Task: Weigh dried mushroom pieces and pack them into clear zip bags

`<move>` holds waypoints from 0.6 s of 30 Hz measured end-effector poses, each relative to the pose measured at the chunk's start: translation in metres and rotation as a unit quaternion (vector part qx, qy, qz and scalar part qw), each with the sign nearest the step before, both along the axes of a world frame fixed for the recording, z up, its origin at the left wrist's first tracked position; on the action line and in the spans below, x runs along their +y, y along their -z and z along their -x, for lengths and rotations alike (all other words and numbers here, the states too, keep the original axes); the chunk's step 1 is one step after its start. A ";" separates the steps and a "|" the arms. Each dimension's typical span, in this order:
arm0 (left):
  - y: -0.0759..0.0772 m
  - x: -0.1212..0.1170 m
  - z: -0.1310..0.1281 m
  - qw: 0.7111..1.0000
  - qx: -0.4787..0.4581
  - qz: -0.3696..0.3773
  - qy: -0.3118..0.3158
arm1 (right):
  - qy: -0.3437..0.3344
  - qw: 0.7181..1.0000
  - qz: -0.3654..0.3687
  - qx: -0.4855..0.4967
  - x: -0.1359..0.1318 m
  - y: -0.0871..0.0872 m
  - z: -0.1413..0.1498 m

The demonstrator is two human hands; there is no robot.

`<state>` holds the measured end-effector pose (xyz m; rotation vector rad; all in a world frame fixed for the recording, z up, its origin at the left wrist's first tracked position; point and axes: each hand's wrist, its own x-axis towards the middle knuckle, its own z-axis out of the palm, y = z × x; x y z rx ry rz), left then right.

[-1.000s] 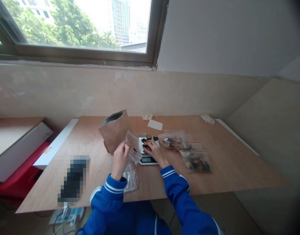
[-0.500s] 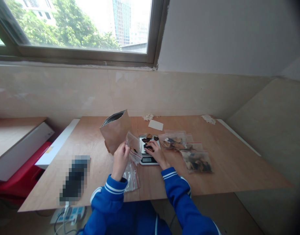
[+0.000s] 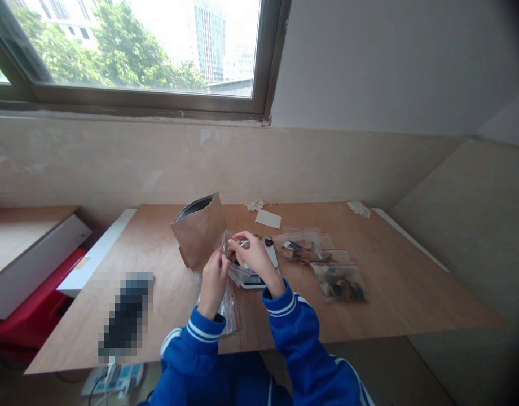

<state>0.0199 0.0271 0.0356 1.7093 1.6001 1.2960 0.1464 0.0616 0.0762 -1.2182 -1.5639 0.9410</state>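
My left hand (image 3: pixel 215 276) is closed, pinching the edge of a small clear zip bag (image 3: pixel 226 241) just in front of the paper pouch. At the bag's mouth is my right hand (image 3: pixel 257 256), its fingers bent together around dried dark-brown pieces (image 3: pixel 238 259), partly hidden by the fingers. Beneath the right hand stands a white kitchen scale (image 3: pixel 271 254), largely covered by hand and bag. A few dried pieces still show on its far side. Under my left forearm lie flat clear zip bags (image 3: pixel 231 316) with red seal lines.
A brown paper pouch (image 3: pixel 200 228) stands open behind my left hand. Filled zip bags (image 3: pixel 339 282) of dried pieces lie to the right. A white card (image 3: pixel 268 219) lies behind the scale. A blurred dark device (image 3: pixel 126 316) rests at left, cabled to a power strip (image 3: pixel 119 376) below the table.
My right hand has lifted from the scale and moved left to the mouth of the zip bag. Fewer pieces show on the scale. My left hand keeps hold of the bag.
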 end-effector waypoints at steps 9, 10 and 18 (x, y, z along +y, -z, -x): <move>0.012 -0.001 0.009 0.995 -0.080 0.051 -0.024 | 0.067 0.950 -0.102 -0.289 0.040 0.077 -0.050; 0.013 -0.001 0.010 0.994 -0.088 0.054 -0.022 | 0.050 0.936 -0.089 -0.338 0.046 0.089 -0.055; 0.012 -0.002 0.009 0.991 -0.123 0.048 -0.025 | 0.027 0.909 -0.135 -0.394 0.053 0.110 -0.056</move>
